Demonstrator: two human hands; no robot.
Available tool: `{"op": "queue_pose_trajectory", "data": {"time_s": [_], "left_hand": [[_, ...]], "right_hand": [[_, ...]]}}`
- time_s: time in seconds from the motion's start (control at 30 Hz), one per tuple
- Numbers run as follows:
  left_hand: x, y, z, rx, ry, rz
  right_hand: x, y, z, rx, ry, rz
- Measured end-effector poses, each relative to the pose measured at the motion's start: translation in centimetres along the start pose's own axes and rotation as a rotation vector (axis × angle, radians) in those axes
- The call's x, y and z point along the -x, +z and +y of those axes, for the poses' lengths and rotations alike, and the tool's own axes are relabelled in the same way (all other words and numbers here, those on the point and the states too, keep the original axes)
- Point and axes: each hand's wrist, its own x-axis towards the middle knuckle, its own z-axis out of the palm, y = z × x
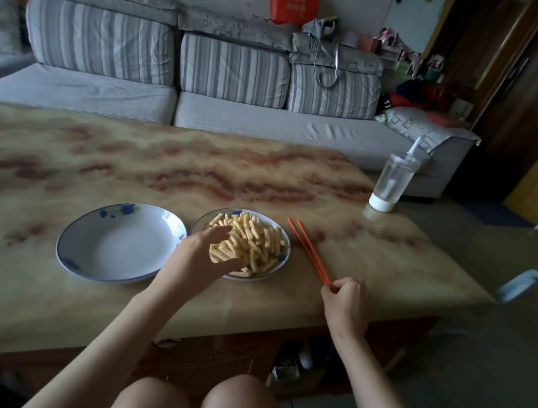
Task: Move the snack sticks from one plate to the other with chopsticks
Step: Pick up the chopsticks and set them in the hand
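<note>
Both plates sit near the table's (197, 166) front edge, w/ bare marble-look top beyond and to the left. The empty plate (116, 244) is glossy white w/ a blue rim, and it's just beside the full plate (287, 246). Sticks (256, 236) – short, pale, ridged – are heaped there. Your left hand (199, 256) hovers over its near-left side, fingers loosely spread, holding nothing; it hides part of the heap. Your right hand (345, 301) pinches the near ends of the thin red chopsticks (309, 251), just right of that plate – tips resting or lifted, can't tell. A clear bottle (391, 183) stands at the far right corner.
</note>
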Motion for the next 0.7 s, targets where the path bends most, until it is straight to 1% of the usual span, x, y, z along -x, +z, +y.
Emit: {"op": "queue_pose_trajectory", "data": {"time_s": [0.1, 0.23, 0.3, 0.4, 0.53, 0.6, 0.7], "left_hand": [[0.2, 0.1, 0.0, 0.009, 0.005, 0.008], [0.2, -0.2, -0.2, 0.007, 0.014, 0.003], [0.1, -0.3, -0.4, 0.001, 0.013, 0.004], [0.0, -0.4, -0.3, 0.006, 0.019, 0.015], [-0.2, -0.4, -0.3, 0.018, 0.036, 0.025], [-0.2, -0.5, -0.4, 0.025, 0.04, 0.029], [-0.3, -0.8, -0.6, 0.032, 0.027, 0.041]], "right_hand": [[-0.2, 0.2, 0.2, -0.006, 0.027, -0.016], [-0.4, -0.8, 0.3, -0.018, 0.036, 0.027], [-1.0, -1.6, 0.4, -0.052, 0.0, 0.056], [-2.0, -3.1, -0.5, -0.235, -0.075, 0.122], [-3.4, -6.2, -4.4, -0.403, -0.211, 0.217], [-4.6, -7.4, -6.3, -0.447, -0.235, 0.216], [-6.6, -8.8, -8.2, -0.446, -0.268, 0.196]]}}
